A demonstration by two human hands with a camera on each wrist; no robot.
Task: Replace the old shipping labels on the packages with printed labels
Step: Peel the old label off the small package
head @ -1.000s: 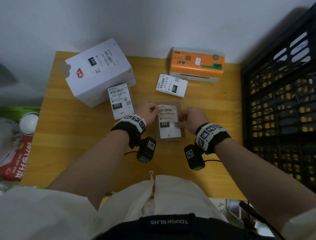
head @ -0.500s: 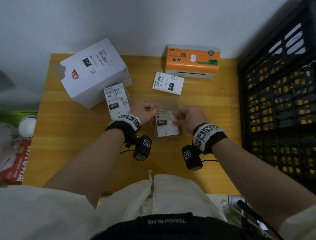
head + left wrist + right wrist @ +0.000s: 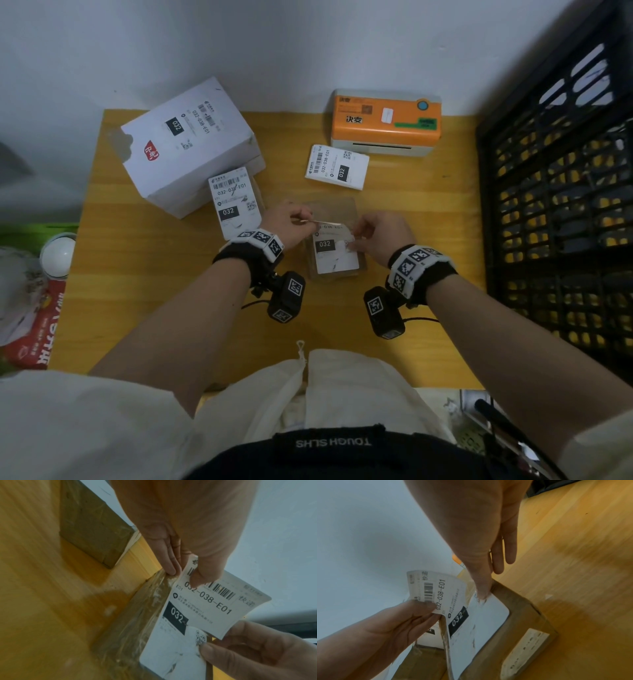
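A small brown package (image 3: 334, 209) lies on the wooden table (image 3: 137, 291) between my hands. Its old white label (image 3: 337, 257), printed 032-038-E01, is peeled up at the far end and still stuck at the near end. My left hand (image 3: 310, 222) pinches the label's lifted left corner (image 3: 190, 573) between thumb and fingers, and the loose part curls upward (image 3: 436, 588). My right hand (image 3: 354, 238) holds the package at its right edge. Its thumb tip (image 3: 482, 595) presses the label's stuck right edge by the QR code (image 3: 200, 639).
A white box (image 3: 185, 147) with a label stands at the back left, and a second labelled small package (image 3: 234, 202) leans by it. A loose printed label (image 3: 337, 167) lies before the orange printer (image 3: 385, 120). A black crate (image 3: 555, 205) walls the right side.
My left hand has pulled the label's far end up and toward me, so more of it is off the package. My right hand has stayed on the label's right edge.
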